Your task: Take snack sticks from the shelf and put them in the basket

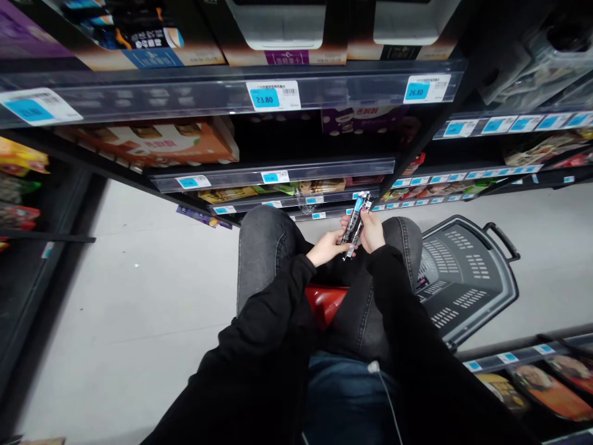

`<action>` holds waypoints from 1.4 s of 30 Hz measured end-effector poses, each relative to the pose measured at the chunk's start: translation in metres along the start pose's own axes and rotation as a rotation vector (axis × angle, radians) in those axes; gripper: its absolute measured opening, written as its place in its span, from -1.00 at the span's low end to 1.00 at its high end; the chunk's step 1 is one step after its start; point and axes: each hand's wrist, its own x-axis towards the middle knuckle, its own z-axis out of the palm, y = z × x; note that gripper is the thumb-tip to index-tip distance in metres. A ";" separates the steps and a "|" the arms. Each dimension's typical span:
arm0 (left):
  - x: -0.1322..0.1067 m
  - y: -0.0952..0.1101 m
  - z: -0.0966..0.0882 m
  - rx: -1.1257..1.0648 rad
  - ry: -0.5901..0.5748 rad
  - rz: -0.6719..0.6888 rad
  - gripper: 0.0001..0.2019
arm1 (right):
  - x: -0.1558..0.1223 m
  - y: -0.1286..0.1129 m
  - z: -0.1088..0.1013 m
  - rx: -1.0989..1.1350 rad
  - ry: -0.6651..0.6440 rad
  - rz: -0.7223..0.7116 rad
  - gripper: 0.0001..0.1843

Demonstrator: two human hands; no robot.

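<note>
Between my knees I hold slim, glossy dark packets (354, 220) with blue and white print near the top. They look like two lying side by side, tilted, though I cannot read their print. My left hand (326, 248) is closed on their lower left part, thumb across the front. From the other side, my right hand (371, 232) grips their upper right edge, thumb near the top. Some fingers are hidden behind the packets. A red surface (325, 304) shows below, between my thighs.
A dark shelf unit (324, 93) with price tags and boxed goods stands in front. To my right, a grey shopping basket (463, 266) rests on the pale floor (152, 284). Another shelf (41, 290) runs along the left, and packaged food (551, 386) sits at lower right.
</note>
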 end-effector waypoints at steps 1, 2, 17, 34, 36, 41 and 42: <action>0.000 0.000 0.000 -0.004 -0.013 0.003 -0.58 | 0.001 0.001 0.000 0.006 0.001 -0.005 -0.77; 0.000 0.001 -0.001 -0.015 -0.037 -0.006 -0.54 | 0.003 0.001 0.000 0.015 0.004 -0.011 -0.77; -0.039 0.020 0.009 -0.199 -0.187 -0.441 -0.52 | -0.077 -0.015 -0.017 0.062 -0.420 -0.068 -0.56; -0.116 0.111 -0.007 0.232 0.394 -0.331 -0.36 | -0.119 0.016 -0.268 -0.667 0.675 0.322 -0.70; -0.116 0.125 -0.019 0.240 0.439 -0.297 -0.37 | -0.115 0.014 -0.263 -0.735 0.685 0.335 -0.74; -0.097 0.193 -0.068 0.675 0.544 -0.010 -0.54 | -0.115 0.005 -0.246 -0.811 0.534 0.186 -0.67; -0.092 0.213 -0.082 0.897 0.604 0.064 -0.60 | -0.116 0.002 -0.238 -0.815 0.484 0.138 -0.65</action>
